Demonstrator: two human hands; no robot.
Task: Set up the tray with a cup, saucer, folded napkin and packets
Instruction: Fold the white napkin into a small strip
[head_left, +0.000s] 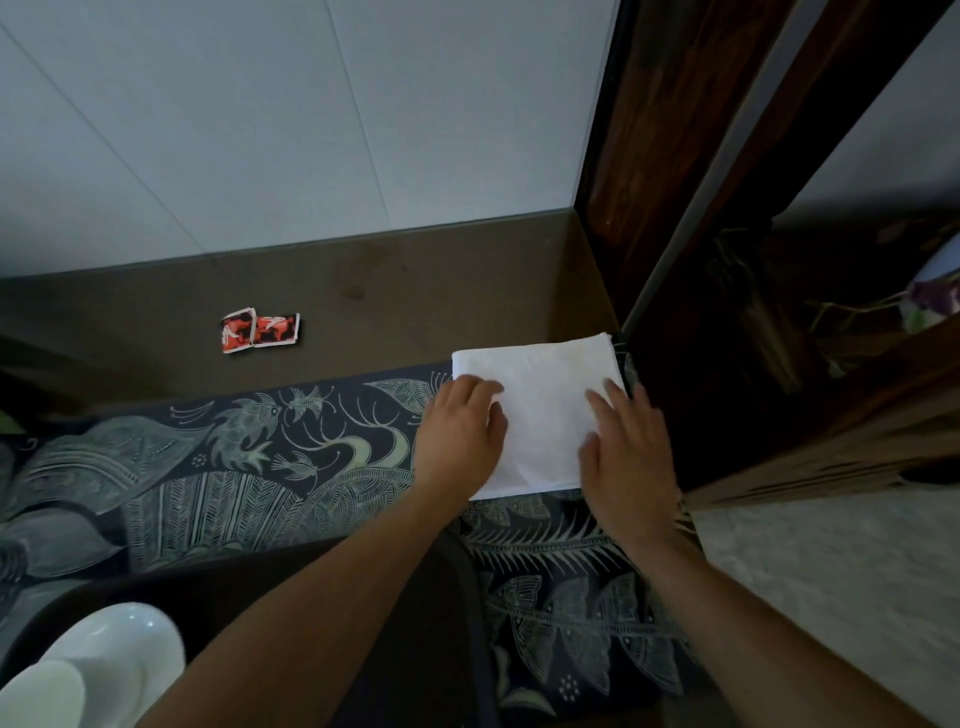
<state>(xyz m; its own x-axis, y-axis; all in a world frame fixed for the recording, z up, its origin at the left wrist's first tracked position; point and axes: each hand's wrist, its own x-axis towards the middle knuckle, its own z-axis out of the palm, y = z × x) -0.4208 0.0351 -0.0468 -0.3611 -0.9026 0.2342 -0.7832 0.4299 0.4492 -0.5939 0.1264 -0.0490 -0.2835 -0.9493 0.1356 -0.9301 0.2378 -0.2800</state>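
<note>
— Where's the napkin (540, 410)?
— White, folded square, flat on the patterned cloth (260, 483) by the dark wooden frame (670, 182); the left hand (460, 431) rests on its left edge, fingers loosely bent; the right hand (631, 457) lies flat on its right side, fingers straight
— And the packets (260, 331)?
— Two red ones, touching, on the brown counter (415, 291), well apart from the napkin; a white cup (104, 660) at lower left

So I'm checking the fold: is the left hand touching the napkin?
Touching. The head view shows the left hand lying on the left edge of the white napkin, fingers overlapping the cloth with no gap.
</note>
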